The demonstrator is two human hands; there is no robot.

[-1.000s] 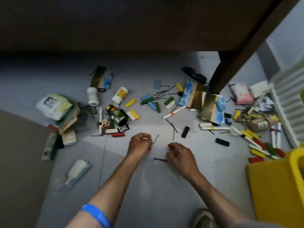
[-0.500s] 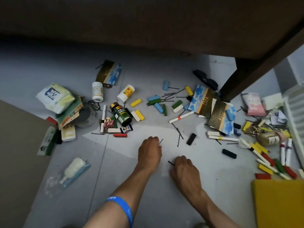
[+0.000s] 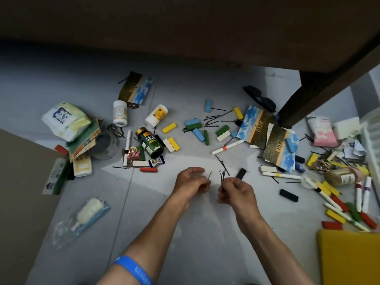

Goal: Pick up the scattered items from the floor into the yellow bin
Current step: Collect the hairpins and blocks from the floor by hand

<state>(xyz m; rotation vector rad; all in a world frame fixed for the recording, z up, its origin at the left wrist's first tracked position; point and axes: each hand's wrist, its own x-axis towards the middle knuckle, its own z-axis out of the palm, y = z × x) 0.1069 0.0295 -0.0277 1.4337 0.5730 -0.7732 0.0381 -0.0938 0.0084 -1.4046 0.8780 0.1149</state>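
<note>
My left hand (image 3: 191, 183) pinches a single black hairpin (image 3: 209, 175) that sticks up from its fingertips. My right hand (image 3: 236, 191) grips a small bunch of black hairpins (image 3: 223, 175), ends pointing up. Both hands hover above the grey floor, close together. A corner of the yellow bin (image 3: 349, 258) shows at the bottom right. More hairpins (image 3: 213, 119) lie further out among coloured blocks (image 3: 193, 125), and one lies just beyond my right hand (image 3: 221, 160). A black block (image 3: 240, 173) rests beside my right hand.
A green bottle (image 3: 151, 144), two white bottles (image 3: 119, 113), a tissue pack (image 3: 65, 120), cards (image 3: 257, 126) and markers (image 3: 227, 147) litter the floor. A dark table leg (image 3: 308, 99) stands at the right; the tabletop overhangs above. A white crate (image 3: 372, 145) sits far right.
Both hands were down on the floor at the hairpins half a second ago. They have lifted, each now with hairpins pinched in its fingers.
</note>
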